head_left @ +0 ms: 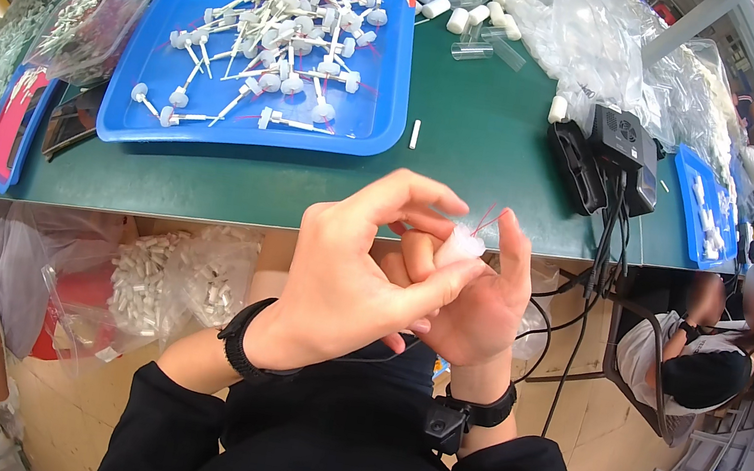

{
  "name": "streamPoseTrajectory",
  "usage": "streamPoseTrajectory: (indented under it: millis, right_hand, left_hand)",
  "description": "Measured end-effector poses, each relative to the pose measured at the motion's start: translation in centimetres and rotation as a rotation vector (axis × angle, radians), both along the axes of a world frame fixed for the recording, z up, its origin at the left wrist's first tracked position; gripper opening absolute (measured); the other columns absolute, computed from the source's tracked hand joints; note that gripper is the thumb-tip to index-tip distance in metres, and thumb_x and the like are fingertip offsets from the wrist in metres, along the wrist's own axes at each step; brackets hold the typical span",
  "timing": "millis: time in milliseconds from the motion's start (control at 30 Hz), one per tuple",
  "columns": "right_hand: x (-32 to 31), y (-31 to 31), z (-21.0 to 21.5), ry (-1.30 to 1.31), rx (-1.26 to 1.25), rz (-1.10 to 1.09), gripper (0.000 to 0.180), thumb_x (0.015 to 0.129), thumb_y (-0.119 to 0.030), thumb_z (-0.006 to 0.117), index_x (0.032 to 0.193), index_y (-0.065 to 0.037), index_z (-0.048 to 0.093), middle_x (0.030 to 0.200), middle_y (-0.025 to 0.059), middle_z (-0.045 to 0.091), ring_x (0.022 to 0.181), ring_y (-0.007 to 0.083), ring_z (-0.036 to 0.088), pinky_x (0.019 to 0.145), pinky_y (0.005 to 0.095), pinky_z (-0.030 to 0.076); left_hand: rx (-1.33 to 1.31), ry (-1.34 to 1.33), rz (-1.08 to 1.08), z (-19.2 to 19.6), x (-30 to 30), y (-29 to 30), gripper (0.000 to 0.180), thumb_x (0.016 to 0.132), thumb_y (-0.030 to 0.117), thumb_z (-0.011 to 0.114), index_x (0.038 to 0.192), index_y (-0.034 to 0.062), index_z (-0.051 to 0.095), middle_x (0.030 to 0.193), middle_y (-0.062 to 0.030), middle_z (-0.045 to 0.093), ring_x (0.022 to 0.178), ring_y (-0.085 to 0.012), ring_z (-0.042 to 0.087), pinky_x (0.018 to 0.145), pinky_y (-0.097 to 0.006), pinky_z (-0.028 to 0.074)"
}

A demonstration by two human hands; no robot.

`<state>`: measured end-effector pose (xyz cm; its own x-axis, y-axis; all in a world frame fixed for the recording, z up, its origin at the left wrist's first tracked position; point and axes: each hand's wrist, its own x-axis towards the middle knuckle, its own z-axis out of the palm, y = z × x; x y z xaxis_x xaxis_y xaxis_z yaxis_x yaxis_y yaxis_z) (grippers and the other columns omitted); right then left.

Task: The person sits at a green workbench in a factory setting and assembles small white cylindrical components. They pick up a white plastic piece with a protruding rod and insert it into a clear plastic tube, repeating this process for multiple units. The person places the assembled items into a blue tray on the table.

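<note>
A green desk (487, 154) extends beyond both hands. On it, ahead and to the left of the hands, sits a large blue tray (379, 124) bearing a heap of white stemmed parts (299, 39). The left hand (375, 250) is bent inward, its thumb pressing the near side of a white piece. The right hand (487, 315) faces it, palm partly visible, one digit raised; whether it also grips the piece cannot be told. A black device (620, 140) with cables stands ahead and to the right. The white piece (463, 246) lies between the hands, at the left thumb's tip. A slim white tube (414, 135) lies ahead of them. Thin red threads (487, 219) rise from the piece.
</note>
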<state>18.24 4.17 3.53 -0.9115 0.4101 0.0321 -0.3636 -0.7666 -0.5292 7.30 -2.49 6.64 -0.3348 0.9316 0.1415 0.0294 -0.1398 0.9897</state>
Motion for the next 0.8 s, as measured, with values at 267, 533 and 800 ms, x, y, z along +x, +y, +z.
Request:
streamPoseTrajectory:
  millis: [267, 533, 800]
  right_hand:
    - [-0.4, -0.4, -1.0, -0.023, -0.056, -0.012, 0.052, 0.096, -0.043, 0.026, 0.067, -0.005, 0.045, 0.054, 0.0038, 0.041, 0.045, 0.0136, 0.04, 0.043, 0.0283, 0.038]
    - [0.9, 0.0, -1.0, -0.241, 0.108, -0.049, 0.052, 0.097, -0.049, 0.023, 0.091, -0.005, 0.049, 0.061, 0.0021, 0.045, 0.049, 0.0108, 0.041, 0.049, 0.0248, 0.04]
    - [3.0, -1.2, -1.6, -0.425, 0.551, -0.478, 0.035, 0.09, -0.006, 0.053, 0.121, -0.001, 0.038, 0.104, 0.0103, 0.057, 0.078, 0.0087, 0.056, 0.068, 0.0225, 0.045]
  left_hand:
    - [0.057, -0.06, 0.027, -1.3, -0.1, -0.6, 0.02, 0.076, 0.001, 0.07, 0.092, -0.0058, 0.06, 0.082, -0.0094, 0.064, 0.054, -0.008, 0.06, 0.036, -0.022, 0.05]
    - [-0.048, -0.024, -0.028, -1.6, -0.9, -0.3, 0.025, 0.076, 0.004, 0.072, 0.096, -0.0049, 0.059, 0.085, -0.011, 0.063, 0.064, -0.0148, 0.064, 0.051, -0.023, 0.052]
    - [0.052, -0.227, 0.158, -5.5, -1.1, -0.3, 0.04, 0.084, -0.002, 0.06, 0.122, -0.0061, 0.052, 0.106, -0.0179, 0.063, 0.095, -0.0175, 0.061, 0.085, -0.028, 0.048]
